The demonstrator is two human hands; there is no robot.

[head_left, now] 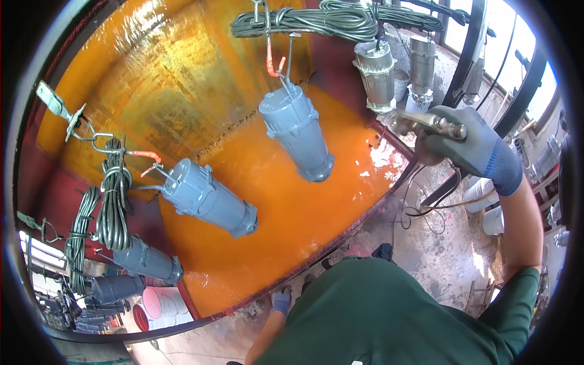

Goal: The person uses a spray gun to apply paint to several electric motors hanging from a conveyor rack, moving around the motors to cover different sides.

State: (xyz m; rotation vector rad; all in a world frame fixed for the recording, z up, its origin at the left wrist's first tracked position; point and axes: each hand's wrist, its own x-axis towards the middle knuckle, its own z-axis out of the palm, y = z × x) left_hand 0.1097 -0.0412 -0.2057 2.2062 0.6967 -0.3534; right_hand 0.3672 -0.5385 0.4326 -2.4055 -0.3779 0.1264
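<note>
My right hand (468, 146), in a grey and blue work glove, is raised at the right and closed around a metal spray gun (449, 126) that points left. A thin hose hangs below that hand. My left hand (281, 300), gloved too, hangs low beside my body; its fingers are too small to make out. In the middle, a blue-grey motor-like cylinder (298, 135) dangles from an orange-coated hook (271, 61). Another blue-grey cylinder (210, 199) hangs tilted to its left. Near the gun's front is a bare metal cylinder (375, 76) with a cable.
Behind the hanging cylinders stands a booth wall (164, 79) coated in wet orange-brown; orange liquid (274, 216) covers its base. Coiled cables (328, 23) hang overhead. Further cylinders (146, 260) hang at the left, above pink-stained buckets (164, 304). White buckets (479, 193) stand at the right.
</note>
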